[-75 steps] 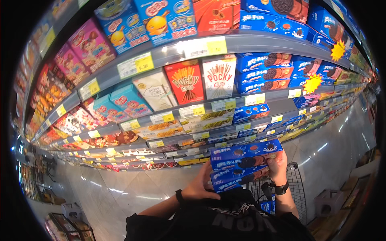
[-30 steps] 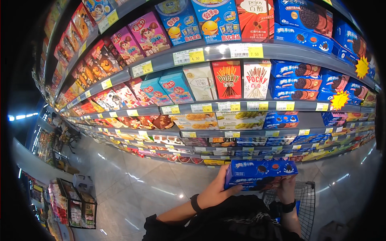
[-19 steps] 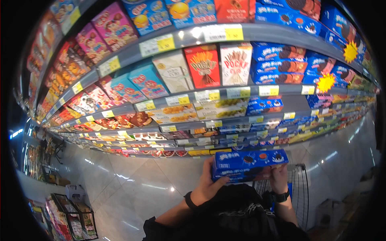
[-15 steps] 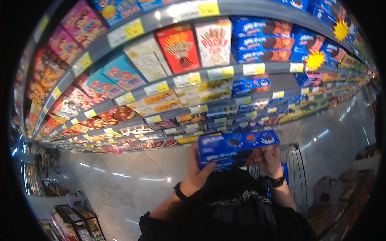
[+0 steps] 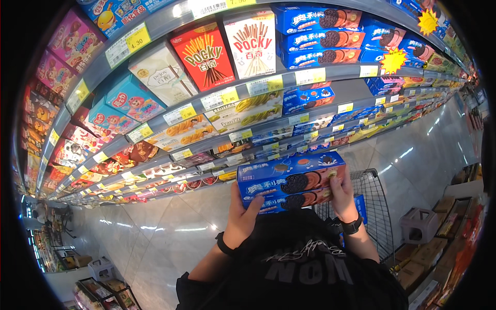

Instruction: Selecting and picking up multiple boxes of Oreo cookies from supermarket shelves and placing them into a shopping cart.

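Two blue cookie boxes, an upper box (image 5: 279,182) and a lower box (image 5: 281,202), are stacked together in front of my chest. Their fronts show dark round sandwich cookies. My left hand (image 5: 242,214) grips the left end, its thumb over the lower box's front. My right hand (image 5: 343,199) clasps the right end, thumb on the front. Fingers behind and under the boxes are hidden. Beside my right forearm stands a black wire shopping cart (image 5: 380,212), with blue packages (image 5: 360,207) partly visible in it.
Long shelves (image 5: 356,95) curve across the far side, holding similar blue cookie boxes (image 5: 323,39), a red biscuit-stick box (image 5: 202,56) and a white one (image 5: 251,44). A grey plastic pet carrier-like box (image 5: 417,226) and cartons (image 5: 426,254) stand at right. A display rack (image 5: 106,293) is lower left.
The held boxes sit slightly further left and their printed fronts now show more, the lower one especially. Both hands keep their grip. The shelves have shifted left in view.
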`<state>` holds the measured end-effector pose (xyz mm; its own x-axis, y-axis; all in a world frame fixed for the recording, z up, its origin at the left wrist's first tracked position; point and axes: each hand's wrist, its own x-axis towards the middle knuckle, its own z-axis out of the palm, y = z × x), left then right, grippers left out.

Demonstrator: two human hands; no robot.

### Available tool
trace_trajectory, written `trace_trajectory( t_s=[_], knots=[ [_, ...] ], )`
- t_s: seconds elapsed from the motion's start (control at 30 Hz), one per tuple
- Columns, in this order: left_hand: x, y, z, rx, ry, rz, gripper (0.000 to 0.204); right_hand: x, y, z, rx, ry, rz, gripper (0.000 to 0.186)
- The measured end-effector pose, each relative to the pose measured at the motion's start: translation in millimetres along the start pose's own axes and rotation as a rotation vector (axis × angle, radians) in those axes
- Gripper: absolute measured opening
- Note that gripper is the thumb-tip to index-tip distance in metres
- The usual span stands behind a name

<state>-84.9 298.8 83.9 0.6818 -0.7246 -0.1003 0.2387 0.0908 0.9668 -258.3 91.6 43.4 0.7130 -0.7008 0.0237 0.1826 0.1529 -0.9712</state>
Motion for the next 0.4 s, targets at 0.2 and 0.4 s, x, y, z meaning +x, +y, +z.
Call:
trace_trajectory(
  t_s=[0.2,0.4],
  knots=[
    [3.6,-0.5,-0.5,0.030,-0.002,-0.003,0.049,4.4,-2.5,2.9,0.001,0.020,0.021,0.061],
    [4.3,-8.6,1.2,0.043,0.001,0.002,0.050,8.8,-5.2,1.1,0.044,0.004,0.039,0.062]
  ],
)
